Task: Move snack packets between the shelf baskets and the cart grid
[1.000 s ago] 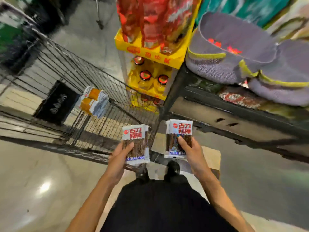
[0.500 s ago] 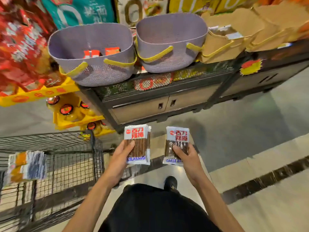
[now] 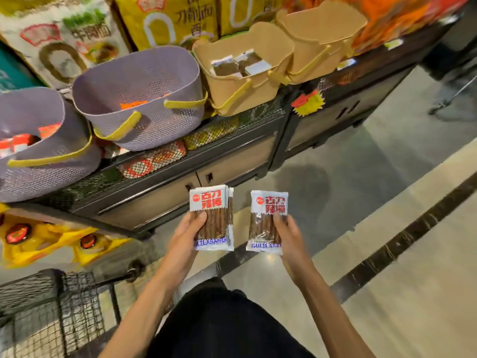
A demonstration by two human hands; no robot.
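Cart [image 3: 77,301]: wire grid, lower left, nearest to me, just beside my left forearm. No packets of it show from this angle.

Left hand [image 3: 184,237]: closed on a stack of snack packets, the left stack [image 3: 211,218], thumb across the front. I count at least 2 edges at the stack's right side; the exact number I cannot tell.

Right hand [image 3: 287,236]: closed on the right packet [image 3: 268,222], thumb on the clear window, fingers behind. 1 packet or more, I cannot tell.

Orientation, both items: long axis runs away from me, toward the shelf. Red-lettered header at the far end, blue lettering at the near end, printed face up. They are held side by side, apart, in the air over the floor in front of the shelf base.

Shelf [image 3: 232,140]: black, beyond my hands.
- 2 purple baskets [image 3: 144,99], left, with orange packets inside.
- Tan basket [image 3: 240,71], centre right, holds brown packets that look like mine; I judge this the likely target.
- Second tan basket [image 3: 322,37], farther right, contents hidden.

Risks, as I judge them:
- Left stack is pinched loosely; the packets are slick, so 1 could slide out on the reach up.
- Both hands loaded, so neither is free to steady a basket; a packet could catch on the tan rim or a yellow handle [image 3: 232,99] and fall to the floor.
- The baskets stand close together; a drop into a purple one would mix stock.
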